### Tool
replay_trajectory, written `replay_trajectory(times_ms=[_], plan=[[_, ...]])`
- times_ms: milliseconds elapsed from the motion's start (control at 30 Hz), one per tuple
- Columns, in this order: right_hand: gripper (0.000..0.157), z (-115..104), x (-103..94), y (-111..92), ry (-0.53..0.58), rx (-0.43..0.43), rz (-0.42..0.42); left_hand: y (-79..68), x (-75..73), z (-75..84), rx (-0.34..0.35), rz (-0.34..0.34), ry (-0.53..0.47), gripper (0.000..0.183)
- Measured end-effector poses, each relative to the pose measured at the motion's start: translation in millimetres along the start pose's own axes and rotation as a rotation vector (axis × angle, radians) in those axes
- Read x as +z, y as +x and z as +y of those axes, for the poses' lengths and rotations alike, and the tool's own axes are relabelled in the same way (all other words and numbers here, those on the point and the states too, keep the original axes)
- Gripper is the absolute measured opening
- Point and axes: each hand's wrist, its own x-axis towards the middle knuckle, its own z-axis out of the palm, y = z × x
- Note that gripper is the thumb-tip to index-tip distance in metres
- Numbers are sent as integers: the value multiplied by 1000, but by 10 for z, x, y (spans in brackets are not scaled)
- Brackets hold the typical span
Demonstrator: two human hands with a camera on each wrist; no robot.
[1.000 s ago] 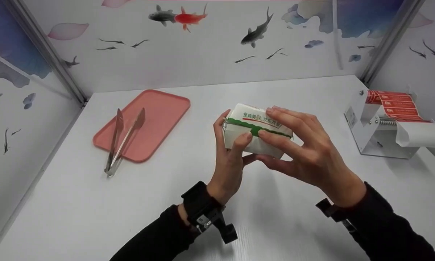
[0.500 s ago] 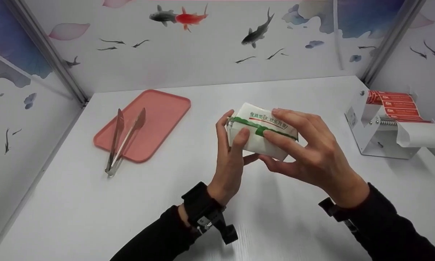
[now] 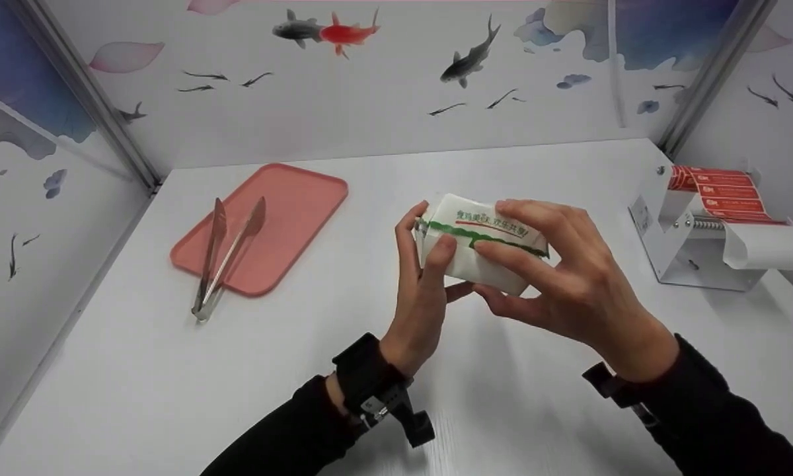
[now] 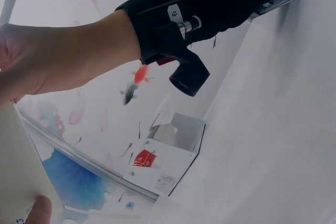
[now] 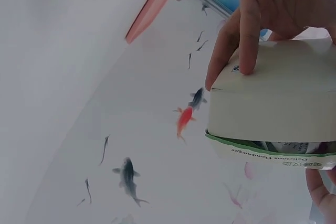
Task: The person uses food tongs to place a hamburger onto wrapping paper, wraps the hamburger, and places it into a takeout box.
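Note:
Both hands hold a white cardboard hamburger box [image 3: 482, 231] above the table, tilted, with a green band and green print on its lid. My left hand [image 3: 419, 301] grips its left end, thumb on the near side and a finger along the far left edge. At the right end my right hand [image 3: 585, 281] has its fingers on the lid and near side, thumb low underneath. In the right wrist view the box [image 5: 273, 108] appears upside down, "Delicious Hamburger" printed along the lid. Printed wrapping [image 5: 289, 147] shows through a gap at the lid's edge.
A pink tray [image 3: 297, 211] lies on the white table [image 3: 291, 377] at the left, metal tongs [image 3: 221, 264] resting across its near edge. A metal dispenser [image 3: 690, 244] with a roll of red labels [image 3: 727, 192] stands at the right. Patterned panels surround the table's back and sides.
The box and both hands have shifted slightly to the right. The box's tilt has changed a little. Both hands keep their hold; tray, tongs and dispenser stay put.

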Motion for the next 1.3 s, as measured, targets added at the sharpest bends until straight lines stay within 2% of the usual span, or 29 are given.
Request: replay_trajectory(times_ms=[167, 467, 700, 833, 1000, 1100, 1167, 1300], plan=[[34, -7, 27, -2, 50, 33, 49, -1, 2, 15, 0, -6, -17, 79], [32, -21, 91, 13, 90, 12, 178, 13, 20, 28, 7, -9, -44, 84], [32, 18, 35, 40, 143, 18, 207, 27, 1, 83, -9, -37, -28, 86], [32, 67, -46, 60, 173, -25, 174, 61, -56, 163, -21, -103, 15, 89], [32, 96, -147, 93, 242, -129, 80, 129, -185, 273, -49, -234, 166, 98], [33, 87, -192, 99, 283, -151, 35, 144, -219, 307, -54, -305, 212, 87], [33, 75, -207, 86, 285, -140, 36, 147, -207, 310, -51, -341, 186, 72], [34, 58, -210, 42, 272, -86, 82, 132, -153, 310, -47, -342, 143, 53]])
